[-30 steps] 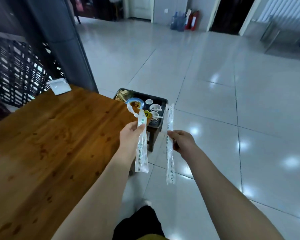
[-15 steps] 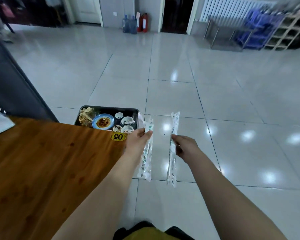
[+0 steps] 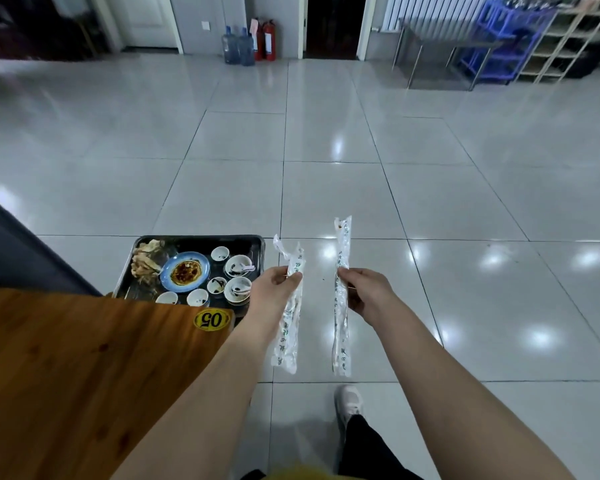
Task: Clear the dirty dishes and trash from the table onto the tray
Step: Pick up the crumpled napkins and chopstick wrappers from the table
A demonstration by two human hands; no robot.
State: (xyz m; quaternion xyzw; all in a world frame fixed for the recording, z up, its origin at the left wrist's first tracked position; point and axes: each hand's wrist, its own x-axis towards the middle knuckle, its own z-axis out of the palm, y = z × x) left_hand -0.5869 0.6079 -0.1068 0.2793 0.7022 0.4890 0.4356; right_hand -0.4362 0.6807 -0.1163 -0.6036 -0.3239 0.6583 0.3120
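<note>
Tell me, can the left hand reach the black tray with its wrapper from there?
Probably yes. The left hand, pinching a plastic wrapper, hovers beside the right edge of the tray with nothing between them, though dishes crowd it.

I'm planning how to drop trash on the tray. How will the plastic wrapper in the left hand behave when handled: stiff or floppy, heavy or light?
Probably floppy: the wrapper curls over at its torn top, above the left hand. Likely very light, since a fingertip pinch alone carries it. Its thin, crinkled film may drift or slide off the dishes crowding the tray.
</note>
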